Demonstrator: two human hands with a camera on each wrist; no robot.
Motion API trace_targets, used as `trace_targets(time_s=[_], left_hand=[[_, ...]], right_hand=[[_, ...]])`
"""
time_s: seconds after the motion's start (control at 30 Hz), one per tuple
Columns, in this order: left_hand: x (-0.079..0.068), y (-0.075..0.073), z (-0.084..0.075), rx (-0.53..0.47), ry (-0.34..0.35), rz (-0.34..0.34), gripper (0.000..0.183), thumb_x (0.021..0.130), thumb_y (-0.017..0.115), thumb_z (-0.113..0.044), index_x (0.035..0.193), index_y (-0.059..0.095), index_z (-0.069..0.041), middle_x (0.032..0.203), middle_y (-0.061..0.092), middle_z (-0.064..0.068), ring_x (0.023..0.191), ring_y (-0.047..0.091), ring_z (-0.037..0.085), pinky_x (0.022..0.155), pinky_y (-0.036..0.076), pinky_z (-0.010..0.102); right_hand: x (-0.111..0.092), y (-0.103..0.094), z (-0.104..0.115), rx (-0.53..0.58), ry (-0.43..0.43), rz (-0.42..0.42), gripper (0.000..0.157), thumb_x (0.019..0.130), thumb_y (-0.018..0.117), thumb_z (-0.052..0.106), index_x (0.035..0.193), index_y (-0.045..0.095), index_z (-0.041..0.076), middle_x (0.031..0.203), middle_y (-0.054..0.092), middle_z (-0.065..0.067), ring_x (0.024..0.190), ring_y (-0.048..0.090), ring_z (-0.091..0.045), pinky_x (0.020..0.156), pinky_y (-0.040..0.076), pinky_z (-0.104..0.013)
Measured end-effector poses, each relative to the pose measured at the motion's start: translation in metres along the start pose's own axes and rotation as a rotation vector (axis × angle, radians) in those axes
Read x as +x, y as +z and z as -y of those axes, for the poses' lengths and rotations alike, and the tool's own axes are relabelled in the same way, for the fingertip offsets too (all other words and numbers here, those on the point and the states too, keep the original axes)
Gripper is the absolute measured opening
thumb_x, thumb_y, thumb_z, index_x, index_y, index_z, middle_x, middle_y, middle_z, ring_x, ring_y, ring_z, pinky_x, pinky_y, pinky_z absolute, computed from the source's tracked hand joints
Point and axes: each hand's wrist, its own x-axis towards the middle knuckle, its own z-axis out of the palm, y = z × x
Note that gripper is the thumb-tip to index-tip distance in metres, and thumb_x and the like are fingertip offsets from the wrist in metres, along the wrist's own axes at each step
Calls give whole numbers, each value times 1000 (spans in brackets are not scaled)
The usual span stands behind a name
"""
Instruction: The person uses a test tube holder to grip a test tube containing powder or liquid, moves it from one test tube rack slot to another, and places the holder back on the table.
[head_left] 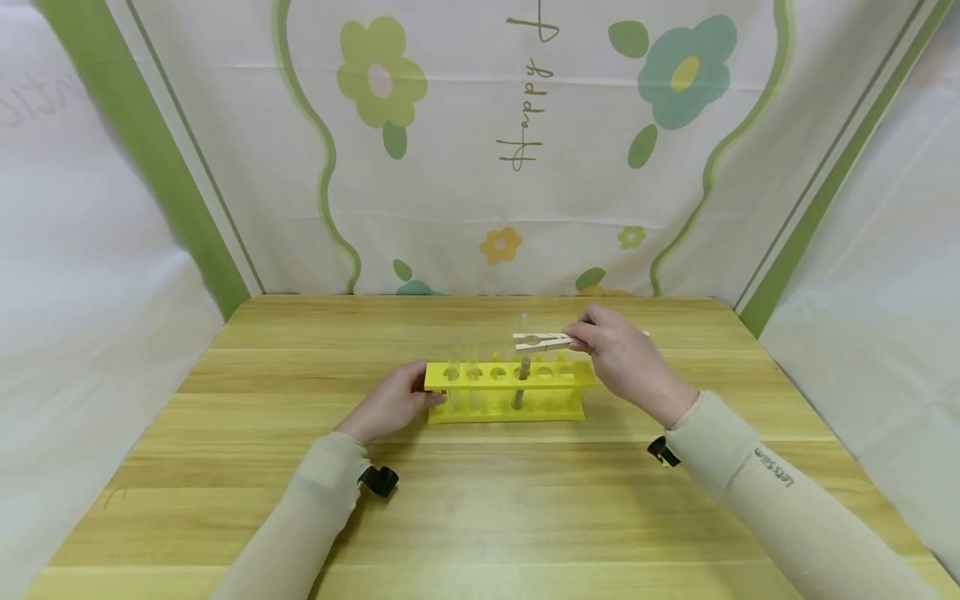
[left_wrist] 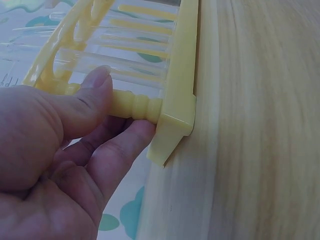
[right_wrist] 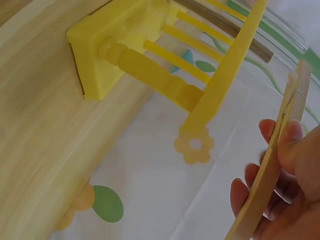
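A yellow test tube rack [head_left: 551, 415] stands upright on the wooden table. My left hand [head_left: 386, 404] grips the rack's left end post [left_wrist: 132, 104] between thumb and fingers. Two clear test tubes [head_left: 474, 398] sit in the leftmost holes. Further right, a test tube with grey-brown contents [head_left: 518, 398] stands in the rack. Above it, my right hand [head_left: 626, 358] pinches a wooden test tube clamp [head_left: 551, 340]. The clamp's jaws are at this tube's clear upper part; whether they squeeze the glass I cannot tell.
Wooden tabletop [head_left: 480, 517] spreads around the rack. A white cloth with printed flowers [head_left: 500, 244] hangs behind the table's far edge, and more white cloth [head_left: 885, 292] hangs at both sides. Dark wrist bands [head_left: 378, 481] sit on both sleeves.
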Motion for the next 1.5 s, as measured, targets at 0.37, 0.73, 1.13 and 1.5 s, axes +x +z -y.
trace_targets(time_s=[0.37,0.73,1.13,1.5], left_hand=[[0,0,0,-23,5,0,26,95,68,-11,120,64,-16,109,68,-4,100,62,14,90,51,36],[1,-1,-2,-33,16,-2,29,94,69,-11,122,64,-16,111,67,-5,102,62,13,92,50,38],[1,-3,-4,-6,32,18,22,95,68,-12,116,64,-16,107,68,-4,96,63,13,87,51,36],[-5,-4,2,-52,30,48,24,96,66,-9,119,62,-14,109,68,-2,95,63,15,84,53,35]], right_hand=[[-4,8,6,-56,-17,31,13,87,76,6,99,77,0,77,44,-2,68,40,-17,57,39,-27],[-8,16,13,-63,-8,56,13,89,75,9,100,78,3,76,42,-1,68,39,-17,56,37,-26],[-14,20,16,-96,-10,73,19,89,75,11,106,76,1,77,43,0,67,39,-16,55,36,-26],[-16,24,23,-95,-9,84,22,87,77,10,108,76,2,78,45,-1,69,44,-17,59,40,-26]])
